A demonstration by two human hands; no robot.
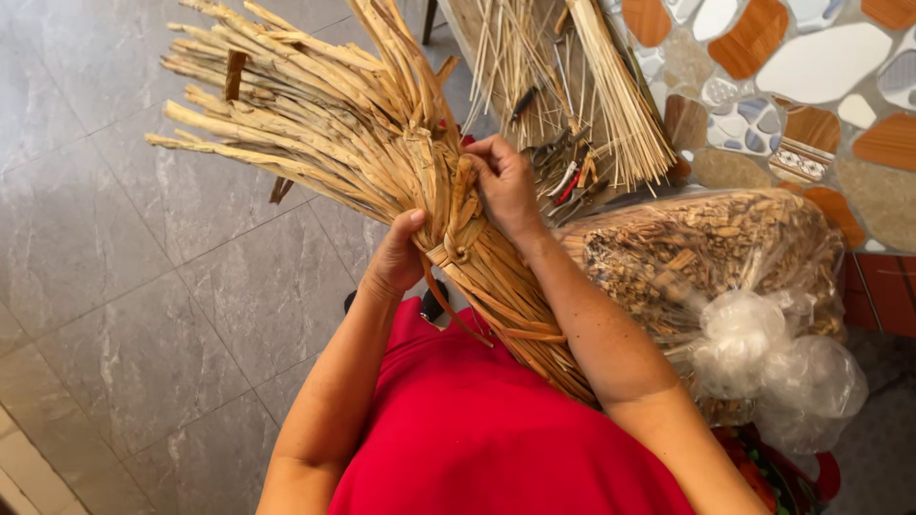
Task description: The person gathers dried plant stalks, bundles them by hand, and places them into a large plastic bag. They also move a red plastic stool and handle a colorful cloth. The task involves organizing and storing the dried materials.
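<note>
Straw bundle [382, 143], a thick sheaf of dried flat stalks, lies across my lap over my red garment [477, 429], its loose ends fanning up toward the far-left part of the grey tiled floor [143, 315] and its tighter end running down under my right forearm. At its waist sits a woven binding knot [456, 243], and that is the weak spot as I judge it: if my grip slackens there, the wrap could slide and the stalks splay apart, or a dry strand could snap where it bends sharply. My left hand [393, 262] presses against the bundle just left of the knot, thumb up along the stalks, fingers curled under and mostly hidden, so I cannot tell how far they spread. My right hand [506, 186] is closed over the top of the binding, fingertips pinched together on a strand. Near my right arm lies a clear plastic bag [725, 277] of chips, tied shut.
</note>
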